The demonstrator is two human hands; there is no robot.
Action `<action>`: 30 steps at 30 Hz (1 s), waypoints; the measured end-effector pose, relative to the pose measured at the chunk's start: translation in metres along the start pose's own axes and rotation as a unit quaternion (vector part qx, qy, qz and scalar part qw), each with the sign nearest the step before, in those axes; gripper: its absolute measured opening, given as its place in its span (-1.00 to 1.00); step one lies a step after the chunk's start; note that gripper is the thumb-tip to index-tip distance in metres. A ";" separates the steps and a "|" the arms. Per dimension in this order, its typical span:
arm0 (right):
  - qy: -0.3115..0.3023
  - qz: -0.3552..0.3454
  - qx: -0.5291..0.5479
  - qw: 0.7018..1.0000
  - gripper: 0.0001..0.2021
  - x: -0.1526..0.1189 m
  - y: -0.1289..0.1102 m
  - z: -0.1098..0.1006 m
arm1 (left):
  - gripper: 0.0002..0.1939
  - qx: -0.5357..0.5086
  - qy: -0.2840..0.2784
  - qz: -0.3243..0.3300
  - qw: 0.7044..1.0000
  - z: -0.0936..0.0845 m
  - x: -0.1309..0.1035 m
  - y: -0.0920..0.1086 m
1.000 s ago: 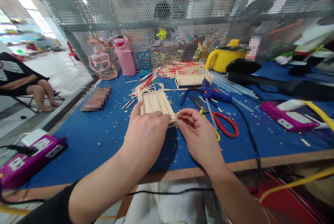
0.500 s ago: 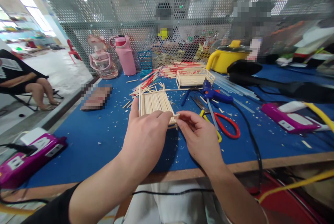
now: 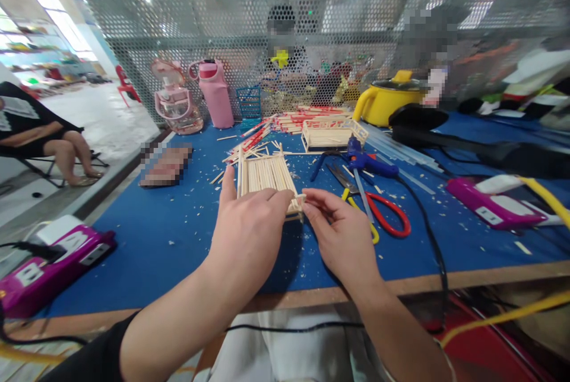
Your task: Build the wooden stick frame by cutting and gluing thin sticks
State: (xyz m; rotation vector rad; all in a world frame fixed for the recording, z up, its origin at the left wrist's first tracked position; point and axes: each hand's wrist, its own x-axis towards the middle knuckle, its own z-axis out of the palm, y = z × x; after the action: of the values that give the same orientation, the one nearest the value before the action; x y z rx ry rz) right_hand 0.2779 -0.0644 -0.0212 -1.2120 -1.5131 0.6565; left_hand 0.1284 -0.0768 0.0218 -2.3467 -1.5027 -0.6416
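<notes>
A small frame of pale wooden sticks, with a slatted floor and short posts, sits before me on the blue tabletop. Across its near side lies my left hand, the fingers gripping its edges. At the frame's near right corner, my right hand pinches a short stick piece between thumb and forefinger. Close to my right hand are red-and-yellow-handled scissors and a blue glue gun. Behind stands a second stick frame.
Red-tipped sticks lie in a heap at the back. Clear glue sticks are to the right, near a yellow pot. Purple power strips flank the work area. A pink bottle stands by the mesh panel; a person sits at left.
Almost nothing differs. Both hands keep their hold at the frame's corner, and the view has shifted very slightly.
</notes>
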 end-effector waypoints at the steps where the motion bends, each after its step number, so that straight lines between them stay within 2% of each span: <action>1: 0.001 0.004 0.006 1.000 -0.83 0.000 0.000 0.000 | -0.74 -0.007 0.003 -0.003 1.000 -0.001 0.000 0.001; 3: 0.002 0.008 0.014 1.000 -0.87 0.000 0.000 0.001 | -0.77 -0.023 0.023 -0.009 0.999 -0.005 -0.001 0.002; 6: 0.008 0.008 0.019 1.000 -0.90 0.001 0.001 0.001 | -0.76 -0.046 0.112 -0.037 0.992 -0.015 -0.014 0.000; 9: 0.004 0.005 0.010 1.000 -0.90 0.000 0.002 0.000 | -0.71 -0.072 0.213 -0.150 0.963 -0.017 -0.039 -0.009; 10: 0.004 0.000 0.001 1.000 -0.89 0.000 0.002 -0.001 | -0.69 -0.083 0.214 -0.198 0.953 -0.014 -0.048 -0.013; 12: 0.007 -0.014 -0.020 1.000 -0.89 0.000 0.003 -0.002 | -0.69 -0.120 0.180 -0.271 0.938 -0.004 -0.062 -0.022; 14: 0.013 -0.031 -0.042 0.999 -0.88 0.000 0.002 -0.002 | -0.76 -0.154 0.136 -0.303 0.931 0.007 -0.069 -0.027; 16: 0.017 -0.042 -0.061 0.997 -0.87 0.000 0.001 -0.002 | -0.82 -0.173 0.121 -0.306 0.928 0.016 -0.068 -0.029; 18: 0.021 -0.050 -0.075 0.996 -0.86 0.001 0.001 -0.002 | -0.83 -0.183 0.127 -0.300 0.928 0.020 -0.064 -0.028; 30: 0.041 -0.086 -0.105 0.990 -0.83 0.001 0.007 0.002 | -0.81 -0.185 0.171 -0.286 0.925 0.026 -0.062 -0.022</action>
State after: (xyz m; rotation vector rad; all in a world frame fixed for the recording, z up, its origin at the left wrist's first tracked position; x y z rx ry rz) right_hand 0.2783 -0.0609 -0.0282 -1.2320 -1.6264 0.3363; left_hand 0.0917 -0.1042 -0.0316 -1.8501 -2.0292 -1.5046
